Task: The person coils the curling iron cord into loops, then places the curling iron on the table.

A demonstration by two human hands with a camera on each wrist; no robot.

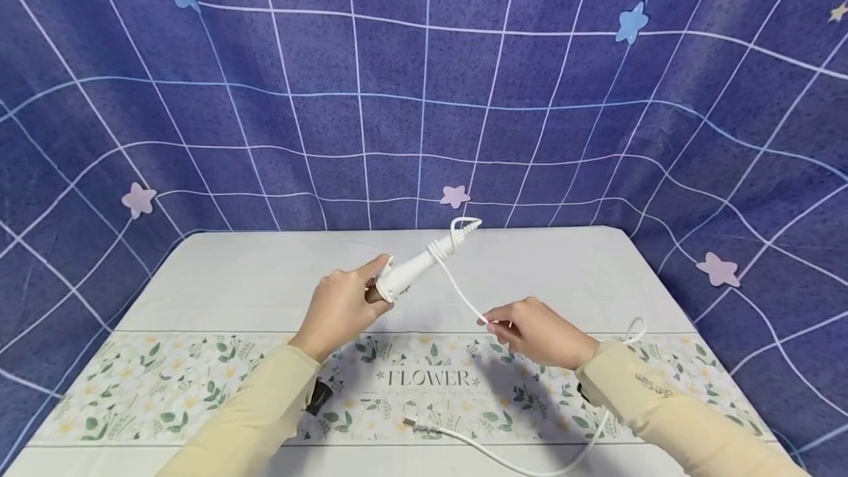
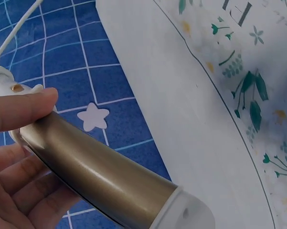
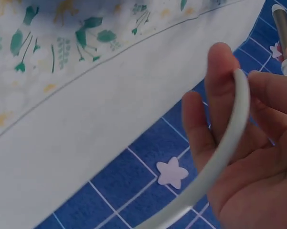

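Observation:
A curling iron (image 1: 412, 275) with a white handle and a bronze barrel (image 2: 100, 167) is held above the table, its handle end tilted up and to the right. My left hand (image 1: 341, 308) grips it where barrel and handle meet, the thumb lying across the top in the left wrist view. A white power cord (image 1: 460, 293) is looped round the handle near its coiled strain relief. My right hand (image 1: 539, 333) pinches this cord between thumb and fingertips, to the right of the iron. In the head view the barrel is mostly hidden behind the left hand.
The cord's free end with its plug (image 1: 419, 423) lies on the table near the front. A white table cover (image 1: 265, 263) has a flowered band marked FLOWER. Behind hangs a blue curtain (image 1: 397, 124) with grid lines and stars.

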